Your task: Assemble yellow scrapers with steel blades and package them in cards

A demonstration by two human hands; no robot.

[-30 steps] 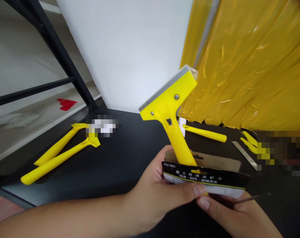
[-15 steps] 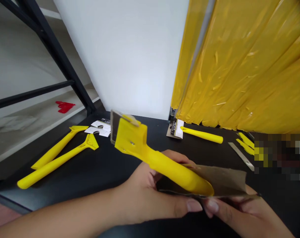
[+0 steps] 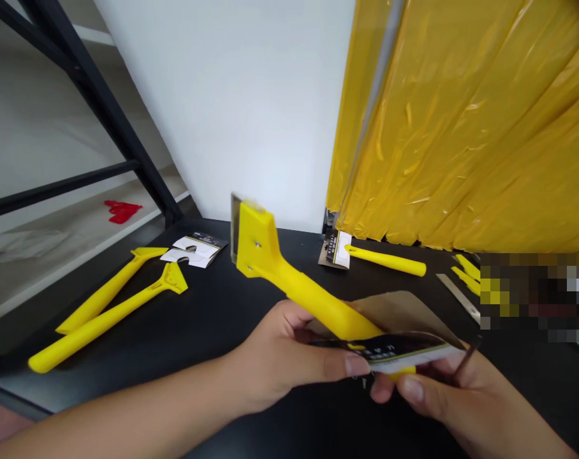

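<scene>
A yellow scraper (image 3: 313, 296) is tilted in front of me, its blade head up and to the left. A folded cardboard packaging card (image 3: 409, 312) lies around its handle, and the handle's end shows below the card's printed front flap. My left hand (image 3: 299, 357) is closed on the card and handle, thumb pressed on the printed flap. My right hand (image 3: 447, 395) pinches the card's right side near the handle end. A thin dark rod (image 3: 470, 354) sticks up by the right hand; I cannot make out what it is.
Two yellow handles (image 3: 112, 306) lie left on the black table (image 3: 251, 421), near white-and-black cards (image 3: 194, 250). Behind are a carded yellow scraper (image 3: 388, 258) and a metal strip (image 3: 456, 296). A white panel (image 3: 241, 115) and yellow plastic wrap (image 3: 461, 127) stand at the back.
The card's printed front flap has come over the handle, which earlier lay uncovered against the brown inside. The scraper's head has turned more upright, and both hands have risen slightly.
</scene>
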